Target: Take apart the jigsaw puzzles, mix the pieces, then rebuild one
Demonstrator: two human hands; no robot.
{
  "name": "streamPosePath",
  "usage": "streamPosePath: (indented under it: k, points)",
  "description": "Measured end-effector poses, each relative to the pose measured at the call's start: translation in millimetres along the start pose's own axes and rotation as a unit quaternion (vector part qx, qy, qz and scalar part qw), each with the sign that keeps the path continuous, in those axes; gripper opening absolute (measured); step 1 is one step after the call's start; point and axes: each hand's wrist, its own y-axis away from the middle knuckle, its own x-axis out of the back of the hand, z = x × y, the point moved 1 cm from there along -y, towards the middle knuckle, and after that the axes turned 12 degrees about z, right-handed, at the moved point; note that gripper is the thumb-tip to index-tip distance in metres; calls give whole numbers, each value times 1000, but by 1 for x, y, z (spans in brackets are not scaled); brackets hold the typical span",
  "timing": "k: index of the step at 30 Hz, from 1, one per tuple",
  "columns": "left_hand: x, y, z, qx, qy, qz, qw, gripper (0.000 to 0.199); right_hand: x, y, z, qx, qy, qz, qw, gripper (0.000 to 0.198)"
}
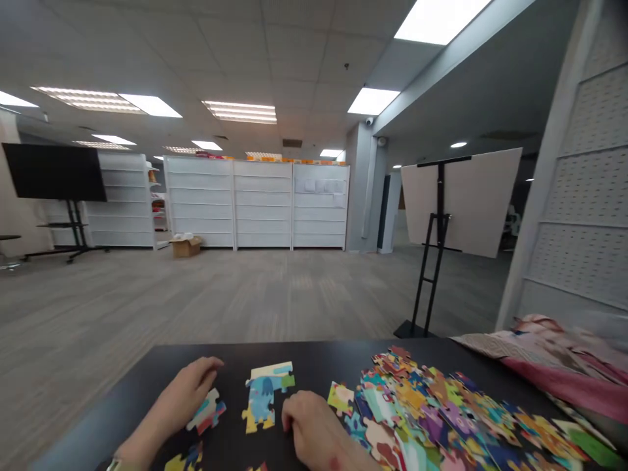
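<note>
1. only a few pieces are joined: a small joined cluster (265, 396) sits on the worktop (314, 356) near its front edge; a big loose pile (441, 405) remaining toward the right edge suggests most of the puzzle is left.
2. the left hand (184, 392) rests flat, fingers loosely together, its grip touching a small joined bit (206, 412) just left of the cluster.
3. the right hand (314, 428) lies knuckles up, fingers curled down just right of the cluster; whether it pinches a piece i cannot tell.
4. a patterned cloth (549, 353) lies at the far right corner.
</note>
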Motion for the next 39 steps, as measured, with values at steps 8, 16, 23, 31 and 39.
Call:
streamPosePath:
  k: [8, 16, 23, 31, 39]
  points:
    - [26, 19, -3, 90, -29, -72, 993, 45, 6, -4, -3, -26, -34, -3, 999, 33]
    - [18, 15, 16, 55, 125, -77, 988, 31, 2, -3, 0, -28, -26, 4, 999, 33]
    - [15, 6, 25, 37, 214, -9, 976, 46, -1, -3, 5, -23, -32, 7, 999, 33]
    - [-24, 1, 28, 22, 155, 23, 987, 44, -3, -3, 5, -14, -31, 20, 999, 32]
    - [-25, 10, 37, -51, 75, 25, 996, 32, -3, -6, 3, -27, -12, -12, 999, 34]
